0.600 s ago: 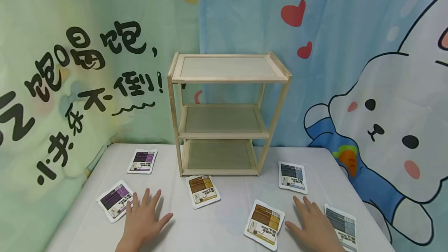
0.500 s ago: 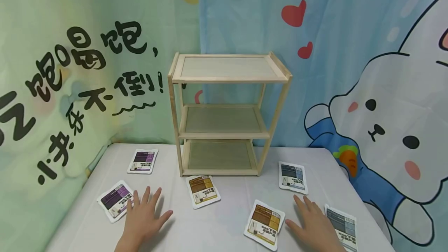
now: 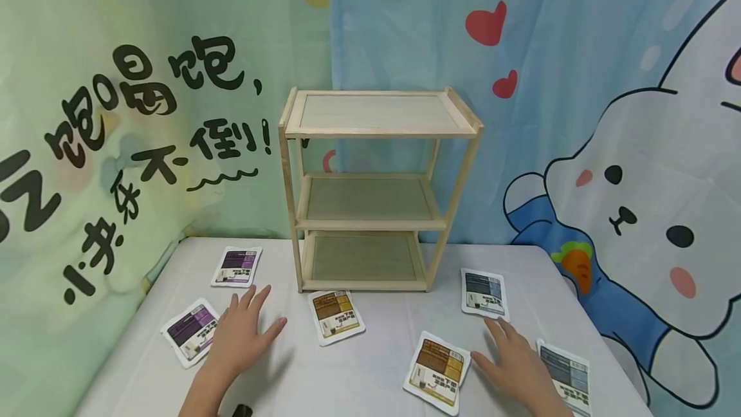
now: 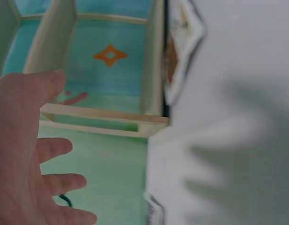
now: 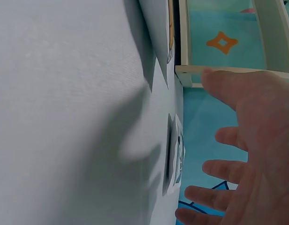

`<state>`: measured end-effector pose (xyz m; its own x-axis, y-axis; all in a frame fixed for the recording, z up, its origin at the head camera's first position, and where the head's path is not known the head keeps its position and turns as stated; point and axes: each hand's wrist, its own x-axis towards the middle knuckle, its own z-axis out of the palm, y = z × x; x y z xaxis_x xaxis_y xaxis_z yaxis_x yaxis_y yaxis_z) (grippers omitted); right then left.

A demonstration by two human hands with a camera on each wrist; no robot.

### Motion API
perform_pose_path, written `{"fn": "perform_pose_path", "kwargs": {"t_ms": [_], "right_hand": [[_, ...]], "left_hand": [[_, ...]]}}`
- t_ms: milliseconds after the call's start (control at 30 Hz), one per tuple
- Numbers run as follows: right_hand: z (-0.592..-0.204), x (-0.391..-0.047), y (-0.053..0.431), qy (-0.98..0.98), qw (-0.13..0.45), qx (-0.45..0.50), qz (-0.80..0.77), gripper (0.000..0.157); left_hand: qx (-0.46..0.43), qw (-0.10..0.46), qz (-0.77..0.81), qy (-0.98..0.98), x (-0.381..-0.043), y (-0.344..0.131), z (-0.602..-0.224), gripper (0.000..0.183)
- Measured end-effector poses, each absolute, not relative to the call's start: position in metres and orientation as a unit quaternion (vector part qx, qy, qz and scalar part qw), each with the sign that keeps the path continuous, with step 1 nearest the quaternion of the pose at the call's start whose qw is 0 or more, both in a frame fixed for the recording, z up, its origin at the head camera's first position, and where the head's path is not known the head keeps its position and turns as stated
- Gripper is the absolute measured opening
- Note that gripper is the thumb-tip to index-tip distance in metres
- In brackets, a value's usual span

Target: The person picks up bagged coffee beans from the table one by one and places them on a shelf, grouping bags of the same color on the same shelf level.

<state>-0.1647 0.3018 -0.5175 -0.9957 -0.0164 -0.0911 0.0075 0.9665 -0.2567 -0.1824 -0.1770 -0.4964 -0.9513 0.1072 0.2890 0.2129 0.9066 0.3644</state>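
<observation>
Pale wood makes up the three-tier shelf [image 3: 370,200] standing on the white table [image 3: 370,372], and packets lie around it. Left of the shelf lies the far purple packet [image 3: 237,266]; the near purple packet [image 3: 191,332] is left and in front of it. Just in front of the shelf's base is the small brown packet [image 3: 336,317], and farther forward, to the right, the large brown packet [image 3: 437,372]. Right of the shelf sit the far grey packet [image 3: 485,294] and, nearer the person, the near grey packet [image 3: 565,375]. In front of the shelf's left side, the left hand [image 3: 238,335] hovers, fingers spread wide, holding nothing. Forward of its right side, the right hand [image 3: 515,362] hovers with fingers extended and thumb apart, grasping nothing; whether the thumb touches the large brown packet, I cannot tell. Behind the shelf hangs blue and green cloth [image 3: 399,31].
</observation>
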Motion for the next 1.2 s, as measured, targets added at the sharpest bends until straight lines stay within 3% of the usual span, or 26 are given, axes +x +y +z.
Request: {"fn": "perform_pose_path", "kwargs": {"t_ms": [467, 833, 1200], "right_hand": [[-0.511, -0.169, 0.313, 0.986, 0.015, -0.021, -0.163, 0.073], [-0.508, -0.18, 0.314, 0.981, 0.052, 0.001, -0.187, 0.072], [-0.49, -0.204, 0.31, 0.979, 0.009, -0.05, -0.199, 0.063]], "left_hand": [[-0.124, 0.164, -0.219, -0.954, -0.212, -0.182, -0.414, 0.071], [-0.128, 0.221, -0.259, -0.931, -0.224, -0.174, -0.337, 0.064], [-0.139, 0.253, -0.278, -0.916, -0.257, -0.155, -0.267, 0.069]]}}
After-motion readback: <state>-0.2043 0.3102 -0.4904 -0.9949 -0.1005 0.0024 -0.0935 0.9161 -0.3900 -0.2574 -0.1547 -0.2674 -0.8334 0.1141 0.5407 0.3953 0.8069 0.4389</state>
